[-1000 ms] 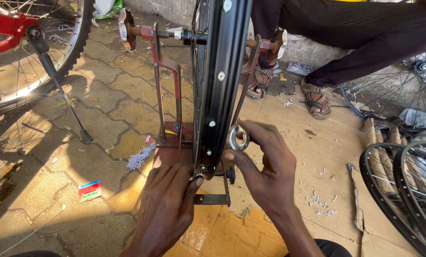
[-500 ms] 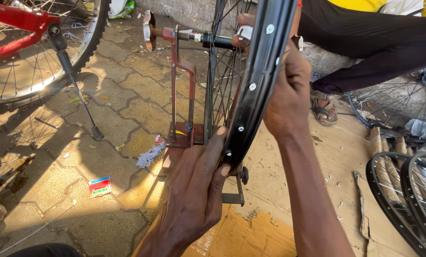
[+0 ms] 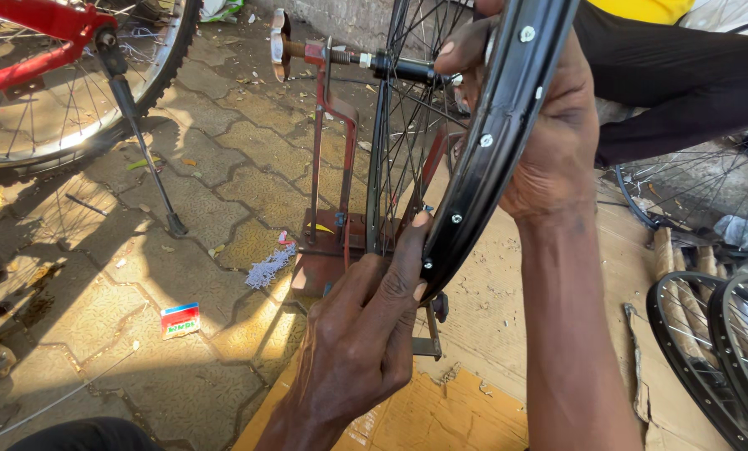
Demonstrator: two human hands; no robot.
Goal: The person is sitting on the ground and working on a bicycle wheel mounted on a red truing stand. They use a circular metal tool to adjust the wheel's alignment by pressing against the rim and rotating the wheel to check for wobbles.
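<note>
At the far left, a red bicycle (image 3: pixel 32 50) stands on the paving, propped on its kickstand (image 3: pixel 144 150). A small red, white and green packet (image 3: pixel 179 320) lies flat on the paving stones (image 3: pixel 98 292) nearer the viewer, and a scrap of pale blue shredded material (image 3: pixel 267 267) lies just beside the base of the stand.

The red truing stand (image 3: pixel 328 167) rises upright from its base. Its uprights carry a threaded axle (image 3: pixel 341 57), and the wheel hangs from this axle between them.

The black wheel rim (image 3: pixel 482 159) runs diagonally from the upper right down to the lower centre, with spokes (image 3: pixel 403 125) leading back to the hub. Small spoke nipples show as bright dots along the rim's inner face.

The left hand (image 3: pixel 361 334) is below the rim. Its thumb presses against the lower end of the rim, and the fingers curl loosely under it; the hand touches the rim but is not wrapped around it.

The right hand (image 3: pixel 549 125) is higher, wrapped over the upper part of the rim from the right side, fingers clamped across it near the hub. The two hands are well apart, with a length of rim between them.

Cardboard (image 3: pixel 491 334) covers the ground under the forearms. At the right, another person's dark trouser leg (image 3: pixel 683 75) crosses the top, and spare wheels (image 3: pixel 725 351) lean at the lower right edge.
</note>
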